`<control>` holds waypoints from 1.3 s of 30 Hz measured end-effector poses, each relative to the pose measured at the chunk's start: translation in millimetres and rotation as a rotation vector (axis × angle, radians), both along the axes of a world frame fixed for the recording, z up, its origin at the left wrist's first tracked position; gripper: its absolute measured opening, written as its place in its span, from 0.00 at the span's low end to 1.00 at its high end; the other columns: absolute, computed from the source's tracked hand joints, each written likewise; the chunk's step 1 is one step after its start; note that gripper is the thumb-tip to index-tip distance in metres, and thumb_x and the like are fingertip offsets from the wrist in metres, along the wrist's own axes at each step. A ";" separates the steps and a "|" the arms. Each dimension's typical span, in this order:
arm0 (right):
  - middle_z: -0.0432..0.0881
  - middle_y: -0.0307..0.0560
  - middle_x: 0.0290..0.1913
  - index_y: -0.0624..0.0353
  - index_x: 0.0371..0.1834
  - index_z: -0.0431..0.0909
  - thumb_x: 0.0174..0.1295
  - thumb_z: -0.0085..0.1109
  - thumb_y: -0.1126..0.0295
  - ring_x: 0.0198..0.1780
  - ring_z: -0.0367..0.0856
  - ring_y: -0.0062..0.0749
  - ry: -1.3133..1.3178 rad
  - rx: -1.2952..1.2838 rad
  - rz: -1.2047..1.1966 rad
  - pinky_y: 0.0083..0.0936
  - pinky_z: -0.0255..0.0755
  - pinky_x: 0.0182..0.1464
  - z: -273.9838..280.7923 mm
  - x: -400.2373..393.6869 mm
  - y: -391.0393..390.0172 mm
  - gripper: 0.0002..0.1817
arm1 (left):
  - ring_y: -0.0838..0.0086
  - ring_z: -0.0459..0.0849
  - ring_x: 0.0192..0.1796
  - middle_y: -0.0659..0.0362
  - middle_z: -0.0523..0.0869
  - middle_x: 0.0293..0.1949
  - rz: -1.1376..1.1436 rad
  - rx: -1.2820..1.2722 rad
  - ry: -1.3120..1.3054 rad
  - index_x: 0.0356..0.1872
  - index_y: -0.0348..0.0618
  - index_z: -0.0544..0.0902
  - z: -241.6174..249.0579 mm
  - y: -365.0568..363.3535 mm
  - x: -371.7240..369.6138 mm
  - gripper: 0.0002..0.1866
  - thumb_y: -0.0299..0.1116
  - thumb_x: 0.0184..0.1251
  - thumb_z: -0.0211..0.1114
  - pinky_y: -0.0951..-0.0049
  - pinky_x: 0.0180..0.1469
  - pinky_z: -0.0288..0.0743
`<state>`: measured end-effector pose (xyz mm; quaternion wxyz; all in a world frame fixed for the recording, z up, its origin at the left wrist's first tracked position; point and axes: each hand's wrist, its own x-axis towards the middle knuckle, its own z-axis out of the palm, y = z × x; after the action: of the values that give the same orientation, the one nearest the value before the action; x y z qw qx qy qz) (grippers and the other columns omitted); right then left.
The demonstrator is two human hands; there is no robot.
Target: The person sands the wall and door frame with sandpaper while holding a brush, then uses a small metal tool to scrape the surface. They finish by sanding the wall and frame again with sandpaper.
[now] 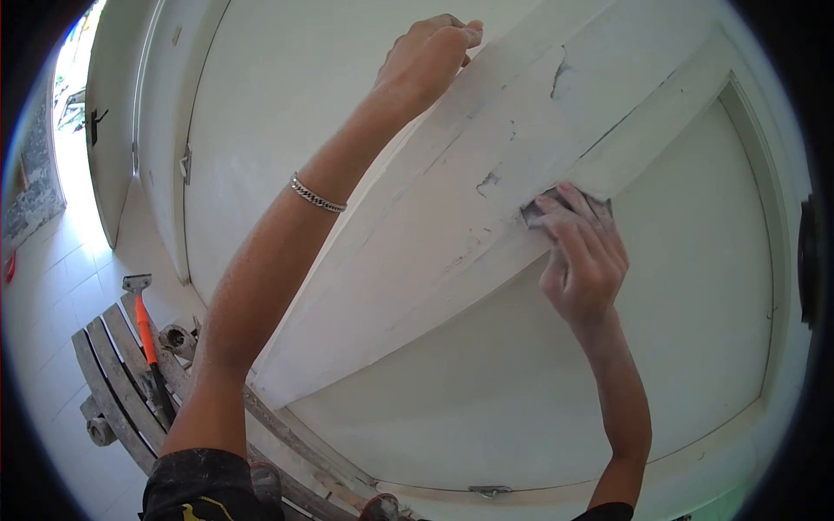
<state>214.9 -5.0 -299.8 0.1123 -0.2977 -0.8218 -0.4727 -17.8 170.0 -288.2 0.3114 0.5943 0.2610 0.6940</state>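
A long white panel [417, 217] with chipped paint and grey patches slants across the view. My right hand [586, 252] presses a small dark piece of sandpaper [532, 214] flat against it, near its lower right edge. The fingers lie over the sheet and cover most of it. Up at the panel's upper left edge is my left hand [430, 56], its fingers curled round that edge; part of them is hidden. White dust coats both hands, and a chain bracelet [318, 194] circles the left wrist.
Below left, a slatted wooden stool or bench [109, 382] carries a scraper with an orange handle [145, 330]. A roll of tape [177, 340] is beside it. Beyond, an open door [113, 130] shows bright light over a tiled floor [65, 304]. Metal latches [491, 491] mark white cupboard doors.
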 end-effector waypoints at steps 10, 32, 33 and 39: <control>0.89 0.50 0.53 0.56 0.40 0.87 0.55 0.57 0.80 0.58 0.87 0.40 -0.096 0.296 0.016 0.34 0.80 0.54 71.2 -10.0 7.1 0.13 | 0.69 0.80 0.36 0.51 0.86 0.43 -0.109 -0.006 -0.073 0.53 0.39 0.85 -3.8 -2.7 -0.6 0.28 0.54 0.75 0.50 0.66 0.41 0.73; 0.86 0.46 0.58 0.53 0.51 0.84 0.50 0.59 0.84 0.59 0.84 0.43 0.167 0.002 -0.181 0.35 0.77 0.62 109.9 -64.3 45.9 0.23 | 0.73 0.80 0.32 0.56 0.88 0.38 0.107 0.042 -0.211 0.49 0.44 0.87 11.6 7.3 -81.9 0.25 0.53 0.75 0.51 0.66 0.40 0.71; 0.86 0.46 0.58 0.53 0.51 0.84 0.50 0.59 0.84 0.59 0.84 0.43 0.168 0.003 -0.184 0.35 0.77 0.62 106.6 -63.7 48.0 0.23 | 0.74 0.80 0.32 0.56 0.88 0.34 0.161 0.047 -0.264 0.45 0.41 0.88 14.9 3.1 -91.5 0.22 0.49 0.73 0.55 0.68 0.39 0.70; 0.86 0.50 0.59 0.59 0.52 0.82 0.56 0.58 0.78 0.60 0.84 0.41 -0.211 -0.290 0.014 0.43 0.74 0.67 21.5 -59.6 55.8 0.18 | 0.78 0.79 0.34 0.61 0.87 0.36 0.390 0.144 -0.534 0.45 0.46 0.88 25.4 -8.7 -126.4 0.20 0.49 0.70 0.56 0.72 0.42 0.66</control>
<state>155.4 50.7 -278.3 -0.0153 -0.2541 -0.8905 -0.3770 -144.2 161.4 -262.8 0.1875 0.3507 0.2292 0.8884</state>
